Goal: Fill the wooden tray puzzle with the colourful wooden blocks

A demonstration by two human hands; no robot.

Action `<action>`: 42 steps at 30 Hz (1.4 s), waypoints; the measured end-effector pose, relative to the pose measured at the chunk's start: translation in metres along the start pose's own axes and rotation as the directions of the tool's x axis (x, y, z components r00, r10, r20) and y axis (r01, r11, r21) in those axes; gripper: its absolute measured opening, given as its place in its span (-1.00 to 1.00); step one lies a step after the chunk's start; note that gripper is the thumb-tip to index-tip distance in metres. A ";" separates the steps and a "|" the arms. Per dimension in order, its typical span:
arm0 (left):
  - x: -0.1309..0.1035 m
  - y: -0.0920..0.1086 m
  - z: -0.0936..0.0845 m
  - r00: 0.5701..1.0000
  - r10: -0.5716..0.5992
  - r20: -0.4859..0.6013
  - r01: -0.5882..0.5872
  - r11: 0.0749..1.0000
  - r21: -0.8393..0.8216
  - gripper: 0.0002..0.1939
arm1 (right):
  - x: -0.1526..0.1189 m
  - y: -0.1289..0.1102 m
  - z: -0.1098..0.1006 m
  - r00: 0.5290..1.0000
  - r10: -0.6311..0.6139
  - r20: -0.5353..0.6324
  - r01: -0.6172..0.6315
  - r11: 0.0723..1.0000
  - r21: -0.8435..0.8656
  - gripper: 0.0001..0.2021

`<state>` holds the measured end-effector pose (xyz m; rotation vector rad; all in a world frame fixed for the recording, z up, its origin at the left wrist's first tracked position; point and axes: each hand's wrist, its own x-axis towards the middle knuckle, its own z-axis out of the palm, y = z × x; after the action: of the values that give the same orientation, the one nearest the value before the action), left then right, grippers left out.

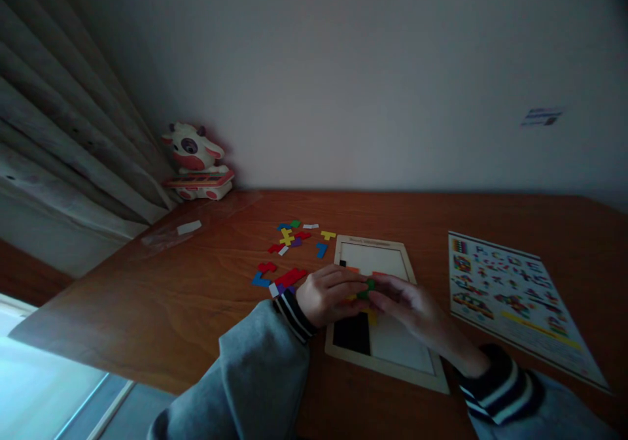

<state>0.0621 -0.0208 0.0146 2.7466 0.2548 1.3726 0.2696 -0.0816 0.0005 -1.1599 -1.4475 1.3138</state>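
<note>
A small green puzzle piece [367,288] is pinched between the fingertips of both hands, just over a wooden-framed puzzle board [387,365]. My left hand [328,295] reaches in from the left with its fingers curled, covering part of the board. From the right comes my right hand [415,306], thumb and forefinger closed on the green piece. The board has a white inner surface with a black area at its lower left. Bits of orange and yellow pieces show on it around my fingers; their full shapes are hidden.
Several coloured pieces lie left of the board, among them a red piece [291,277], a blue piece [321,250] and a yellow piece [328,235]. A printed pattern sheet [515,296] lies at the right. A cow toy [196,162] stands by the curtain [59,113].
</note>
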 end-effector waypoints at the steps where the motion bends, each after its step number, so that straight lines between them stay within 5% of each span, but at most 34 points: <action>1: 0.001 0.001 0.002 1.000 -0.004 0.006 0.004 1.000 -0.004 -0.77 | 0.001 0.002 -0.001 1.000 0.003 0.003 -0.004 1.000 0.009 -0.55; 15: -0.001 0.005 0.005 0.995 -0.095 0.019 0.095 0.995 -0.042 -0.72 | 0.002 0.001 -0.009 0.997 0.021 -0.071 -0.016 0.997 0.069 -0.67; 31: -0.005 0.000 0.007 0.991 -0.123 0.055 0.127 0.989 -0.076 -0.72 | 0.000 -0.009 -0.014 0.995 0.012 -0.101 -0.023 0.994 -0.105 -0.61; 36: -0.004 0.002 0.003 0.992 -0.071 0.101 0.083 0.990 -0.117 -0.65 | -0.022 -0.016 -0.010 0.984 -0.013 -0.179 -0.032 0.969 -0.243 -0.65; 42: -0.001 0.006 0.001 0.983 -0.095 0.157 0.101 0.994 -0.030 -0.81 | -0.065 -0.018 0.013 0.950 0.138 -0.281 -0.213 0.943 -0.256 -0.67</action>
<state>0.0628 -0.0265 0.0145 2.7508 0.3458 1.1213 0.2698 -0.1482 0.0174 -1.6213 -1.3912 1.0426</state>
